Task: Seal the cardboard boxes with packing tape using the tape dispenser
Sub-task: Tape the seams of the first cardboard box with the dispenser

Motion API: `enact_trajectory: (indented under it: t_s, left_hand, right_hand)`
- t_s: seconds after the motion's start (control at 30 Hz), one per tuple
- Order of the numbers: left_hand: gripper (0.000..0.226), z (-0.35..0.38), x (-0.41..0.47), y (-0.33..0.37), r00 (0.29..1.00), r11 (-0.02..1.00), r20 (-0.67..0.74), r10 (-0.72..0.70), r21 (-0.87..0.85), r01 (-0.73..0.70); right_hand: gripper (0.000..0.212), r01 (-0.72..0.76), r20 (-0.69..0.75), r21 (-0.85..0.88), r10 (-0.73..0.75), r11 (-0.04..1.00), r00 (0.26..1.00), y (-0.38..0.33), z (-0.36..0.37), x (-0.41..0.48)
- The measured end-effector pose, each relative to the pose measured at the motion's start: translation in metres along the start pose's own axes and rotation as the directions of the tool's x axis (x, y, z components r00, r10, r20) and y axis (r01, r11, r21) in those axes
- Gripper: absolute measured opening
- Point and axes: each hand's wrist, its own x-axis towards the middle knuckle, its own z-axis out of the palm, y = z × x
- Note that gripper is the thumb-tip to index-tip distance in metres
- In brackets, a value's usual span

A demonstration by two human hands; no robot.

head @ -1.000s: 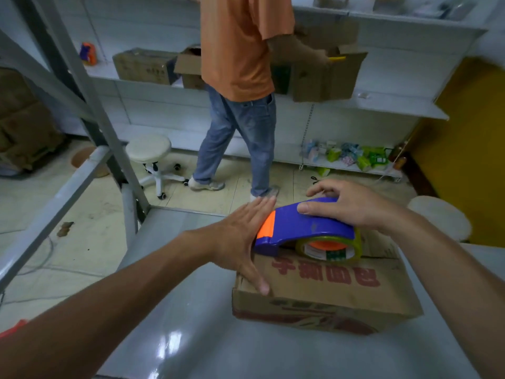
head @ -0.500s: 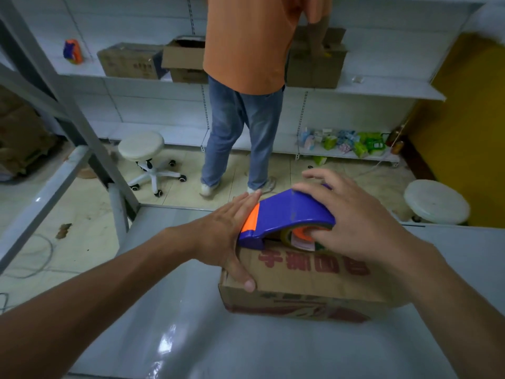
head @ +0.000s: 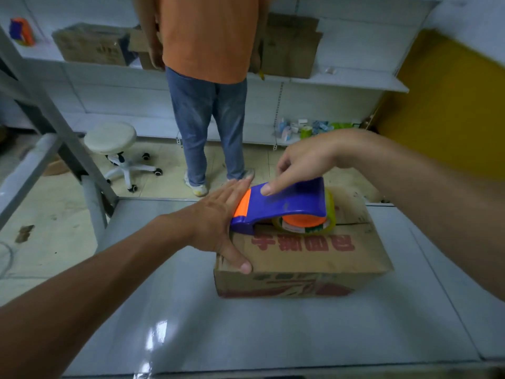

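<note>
Tape dispenser [head: 284,203] atop cardboard box [head: 314,258], nose at its 9 o'clock edge; left hand [head: 218,222] flat, bracing there; right hand [head: 303,162] touches with loose fingertips [head: 266,189] only, so the dispenser may slip and skew the seal.

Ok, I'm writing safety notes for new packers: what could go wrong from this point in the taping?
The right hand only touches the top of the blue-and-orange plastic tape dispenser with a fingertip, so it could slip or skew off the seam of the brown cardboard box. The left hand lays straight fingers right beside the dispenser's orange nose, where a cutter may nick them.
</note>
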Motion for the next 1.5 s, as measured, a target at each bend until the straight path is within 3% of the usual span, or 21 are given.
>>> enact_trajectory:
  t_s: [0.17,0.27,0.43,0.67,0.8,1.0,1.13,1.27,1.4,1.5]
  left_hand:
    - [0.157,0.004,0.0,-0.006,1.0,0.999,0.022,0.004,-0.037,-0.003]
    - [0.156,0.004,0.0,-0.007,0.999,0.998,0.038,0.011,-0.059,-0.009]
    - [0.157,0.001,-0.001,-0.002,0.998,0.999,0.056,-0.038,-0.029,0.04]
    - [0.156,0.001,0.001,0.0,0.996,0.996,0.03,-0.085,0.041,0.084]
    - [0.154,-0.004,0.002,0.007,0.974,0.973,0.113,-0.195,0.15,0.178]
    - [0.153,-0.017,0.006,0.033,0.934,0.927,0.165,-0.316,0.265,0.267]
    - [0.155,-0.03,0.017,0.064,0.848,0.802,0.223,-0.48,0.505,0.321]
    - [0.159,-0.032,0.045,0.098,0.83,0.653,0.252,-0.497,0.738,0.167]
    - [0.159,-0.027,0.056,0.11,0.826,0.764,0.358,-0.435,0.633,0.127]
    - [0.154,-0.03,0.061,0.112,0.803,0.784,0.387,-0.454,0.601,0.154]
  right_hand:
    - [0.047,-0.138,0.131,0.098,0.124,0.986,0.984,-0.002,0.005,0.02]
    - [0.054,-0.146,0.147,0.246,0.112,0.958,0.983,0.01,0.017,0.019]
    - [0.043,-0.127,0.21,0.528,0.017,0.84,0.978,0.022,0.029,0.01]
    - [0.044,-0.042,0.209,0.5,-0.074,0.865,0.975,0.039,0.018,-0.003]
    - [0.05,0.046,0.22,0.43,-0.153,0.902,0.963,0.084,0.012,-0.026]
    - [0.069,0.011,0.173,0.415,-0.091,0.91,0.981,0.176,0.003,-0.054]
    - [0.075,0.065,0.142,0.384,-0.129,0.921,0.981,0.2,0.015,-0.049]
    - [0.062,0.11,0.143,0.355,-0.17,0.928,0.975,0.205,0.023,-0.044]
    - [0.054,0.11,0.141,0.352,-0.168,0.93,0.976,0.218,0.027,-0.043]
    - [0.05,0.112,0.123,0.393,-0.173,0.913,0.977,0.221,0.029,-0.04]
